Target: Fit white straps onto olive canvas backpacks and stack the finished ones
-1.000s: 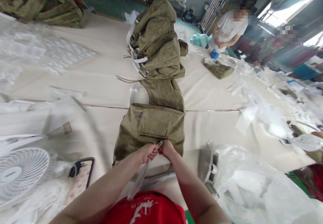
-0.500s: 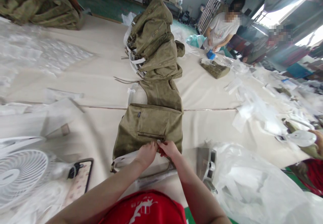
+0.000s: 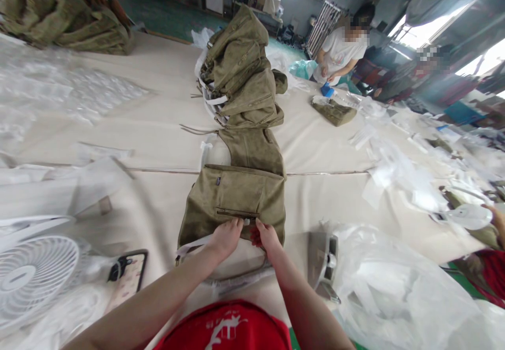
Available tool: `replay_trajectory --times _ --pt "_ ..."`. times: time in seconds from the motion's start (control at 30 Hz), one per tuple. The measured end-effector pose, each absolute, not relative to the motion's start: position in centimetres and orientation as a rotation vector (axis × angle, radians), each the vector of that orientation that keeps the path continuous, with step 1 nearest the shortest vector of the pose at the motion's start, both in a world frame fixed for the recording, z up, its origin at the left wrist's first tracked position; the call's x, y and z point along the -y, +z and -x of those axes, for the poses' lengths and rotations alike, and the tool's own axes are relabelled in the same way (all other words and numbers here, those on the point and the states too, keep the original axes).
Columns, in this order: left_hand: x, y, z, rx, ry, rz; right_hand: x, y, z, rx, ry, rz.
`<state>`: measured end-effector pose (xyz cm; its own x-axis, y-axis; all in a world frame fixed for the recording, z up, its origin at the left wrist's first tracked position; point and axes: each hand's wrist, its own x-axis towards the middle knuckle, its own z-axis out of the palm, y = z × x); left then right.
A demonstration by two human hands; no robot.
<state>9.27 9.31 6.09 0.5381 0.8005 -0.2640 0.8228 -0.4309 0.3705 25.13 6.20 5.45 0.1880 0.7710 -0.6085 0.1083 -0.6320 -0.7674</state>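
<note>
An olive-green bag (image 3: 240, 189) lies flat on the table in front of me, its zipped pocket (image 3: 236, 214) running across the lower part. My left hand (image 3: 228, 236) is closed at the pocket's zipper, beside a small white piece (image 3: 246, 222). At the zipper's right end my right hand (image 3: 267, 238) is closed too, thumb and fingers pinched together. What exactly sits between the fingers of either hand is too small to make out. A pale wrapped strap (image 3: 193, 246) curves from the bag's lower left, under my left forearm.
Beyond the bag, more olive bags (image 3: 244, 71) are heaped. To the left are a white fan (image 3: 39, 276) and a phone (image 3: 136, 271); to the right, a grey metal object (image 3: 323, 258) and clear plastic bags (image 3: 394, 281). A co-worker (image 3: 342, 50) stands across the table.
My hands have moved slightly apart along the zipper, the left one leftward and the right one rightward. The small white piece now shows between them. The view has shifted a little.
</note>
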Motion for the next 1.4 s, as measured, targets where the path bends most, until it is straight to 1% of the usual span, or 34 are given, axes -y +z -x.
replay_trajectory --times 0.13,0.23,0.33,0.43,0.5,0.57,0.73,0.8,0.87,0.97,1.07,1.17,1.2,1.3,1.33,1.4 --pt "-8.3 6.1 -9.3 -1.262 -0.055 -2.390 -7.0 6.2 -24.3 0.675 1.603 1.918" --pt "-8.0 6.5 -9.3 -1.248 -0.046 -2.330 -7.0 6.0 -23.6 0.820 1.517 1.902" --pt "-8.2 6.9 -9.4 -1.342 -0.019 -2.112 -6.5 5.2 -23.1 0.866 1.419 1.857" --pt "-8.9 6.9 -9.6 -1.420 0.123 -1.773 -5.8 4.4 -22.7 0.774 1.372 1.833" --pt "-9.5 6.8 -9.6 -1.356 0.220 -1.399 -5.5 4.0 -22.4 0.716 1.374 1.820" --pt "-10.1 6.8 -9.4 -1.228 0.220 -1.015 -5.3 3.6 -22.1 0.686 1.396 1.820" --pt "-11.3 6.9 -7.9 -0.885 0.105 -0.446 -5.7 3.3 -21.6 0.631 1.455 1.830" --pt "-11.2 6.8 -7.4 -0.692 0.140 -0.122 -5.9 3.5 -21.3 0.539 1.551 1.754" --pt "-10.5 6.7 -7.4 -0.598 0.192 0.077 -5.9 3.8 -20.8 0.455 1.677 1.590" --pt "-8.7 6.1 -7.7 -0.624 0.233 0.099 -5.7 4.2 -20.0 0.425 1.720 1.441" --pt "-7.0 5.5 -7.1 -0.737 0.211 -0.110 -5.7 4.2 -19.8 0.388 1.613 1.555" --pt "-6.9 5.4 -4.0 -0.827 0.228 -0.288 -6.1 4.2 -20.9 0.377 1.472 1.658" --pt "-7.3 5.5 -2.3 -0.863 0.278 -0.309 -6.3 4.3 -21.6 0.416 1.444 1.679" --pt "-8.9 5.9 3.6 -0.996 0.584 -0.293 -6.8 5.3 -24.9 0.668 1.433 1.771" --pt "-9.4 5.9 5.6 -1.027 0.669 -0.277 -6.9 5.7 -26.3 0.781 1.383 1.838" --pt "-9.8 5.7 8.9 -1.084 0.788 -0.249 -6.9 6.5 -29.4 1.010 1.108 2.038"
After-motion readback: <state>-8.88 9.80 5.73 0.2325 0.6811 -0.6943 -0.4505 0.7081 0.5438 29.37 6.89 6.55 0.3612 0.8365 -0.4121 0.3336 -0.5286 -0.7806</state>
